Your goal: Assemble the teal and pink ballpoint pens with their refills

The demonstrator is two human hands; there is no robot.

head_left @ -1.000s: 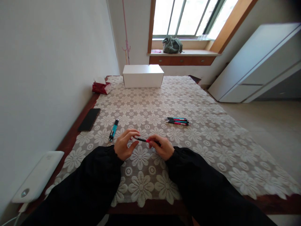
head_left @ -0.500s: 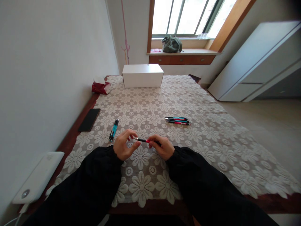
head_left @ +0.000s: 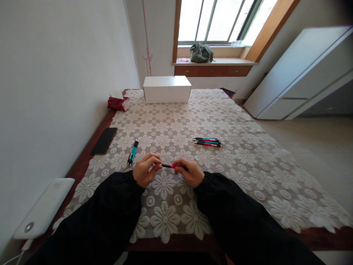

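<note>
Left hand (head_left: 146, 171): thumb and fingertips closed in since the earlier frame, now pinching at the pen's (head_left: 167, 166) tip.
Right hand (head_left: 192, 173): narrow grip on the red end.
Pen location: between both hands, near the counter's (head_left: 193, 243) front edge.
Pen handling: judged light, stiff, perhaps slick; best held mid-barrel, sparing the slender tip.

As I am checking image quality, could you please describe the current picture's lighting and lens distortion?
In the head view, the wood-framed glass window is nearly blown out; there too, the black fabric sleeves lose detail, and the tall white fridge-like cabinet slants, apparently from wide-angle stretch.
</note>
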